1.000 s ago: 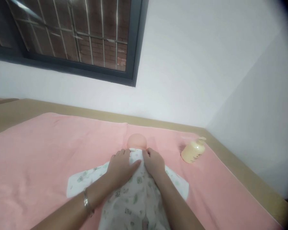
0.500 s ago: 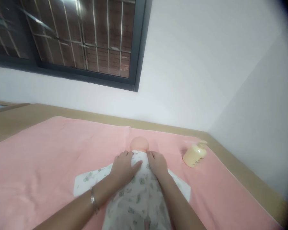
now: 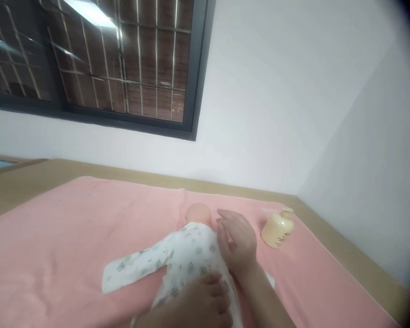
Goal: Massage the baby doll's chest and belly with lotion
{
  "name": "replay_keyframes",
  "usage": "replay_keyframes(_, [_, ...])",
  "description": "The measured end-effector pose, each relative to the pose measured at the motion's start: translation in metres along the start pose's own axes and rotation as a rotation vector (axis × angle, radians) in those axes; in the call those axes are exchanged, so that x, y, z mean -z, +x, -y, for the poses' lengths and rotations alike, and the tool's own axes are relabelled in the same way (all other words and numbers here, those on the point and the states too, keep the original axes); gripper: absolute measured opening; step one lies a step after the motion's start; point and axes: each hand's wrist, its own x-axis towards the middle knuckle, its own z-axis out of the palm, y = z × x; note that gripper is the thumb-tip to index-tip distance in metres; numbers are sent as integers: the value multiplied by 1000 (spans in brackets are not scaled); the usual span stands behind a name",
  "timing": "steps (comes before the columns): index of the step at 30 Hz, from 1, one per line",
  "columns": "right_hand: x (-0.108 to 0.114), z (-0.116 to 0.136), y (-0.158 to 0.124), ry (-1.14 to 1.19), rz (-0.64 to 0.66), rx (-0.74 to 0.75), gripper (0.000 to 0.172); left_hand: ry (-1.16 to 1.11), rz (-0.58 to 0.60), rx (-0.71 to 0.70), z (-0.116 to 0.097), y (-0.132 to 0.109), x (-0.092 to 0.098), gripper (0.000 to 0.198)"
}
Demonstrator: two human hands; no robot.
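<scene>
A doll lies on a pink cloth, its round head pointing away from me. White clothing with a small green print covers its body, and one long sleeve stretches to the left. My left hand is over the lower part of the clothing, its fingers slightly spread and blurred, holding nothing that I can see. My right hand is beside the doll's right shoulder area, fingers apart and partly curved, with nothing in it. My right forearm hides most of the other sleeve.
A cream pump bottle stands on the cloth to the right of my right hand. A tan ledge borders the cloth at the back and right. Beyond are white walls and a dark-framed window with bars.
Both hands have let go of the clothing near the doll's neck. My left hand has come down toward me over the body; my right has shifted right and opened. The view has tilted slightly up.
</scene>
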Motion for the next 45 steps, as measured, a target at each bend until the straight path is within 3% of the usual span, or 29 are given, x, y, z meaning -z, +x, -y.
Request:
replay_keyframes(2, [-10, 11, -2, 89, 92, 38, 23, -22, -4, -1, 0, -1, -7, 15])
replay_keyframes(7, [-43, 22, -22, 302, 490, 70, 24, -66, -12, 30, -3, -3, -14, 23])
replay_keyframes(12, [-46, 17, -31, 293, 536, -8, 25, -93, -21, 33, 0, -2, -27, 25])
replay_keyframes(17, [-41, 14, -28, 287, 656, 26, 22, -100, -16, 3, 5, 0, -43, 22])
replay_keyframes(21, [-45, 14, -30, 265, 602, 9, 24, -96, 2, 18, 4, 2, -47, 25])
replay_keyframes(30, [-43, 22, -25, 265, 544, 52, 23, -64, 52, 65, -1, 1, -19, 20])
replay_keyframes(37, [-44, 27, -26, 319, 571, 43, 22, -71, 41, 70, -2, 4, -20, 25])
replay_keyframes(42, [-43, 26, -28, 395, 572, -33, 22, -92, 149, 66, -4, 10, 0, 17])
replay_keyframes(45, [-42, 25, -27, 433, 548, -59, 22, -88, 210, 32, -3, 9, -1, 18])
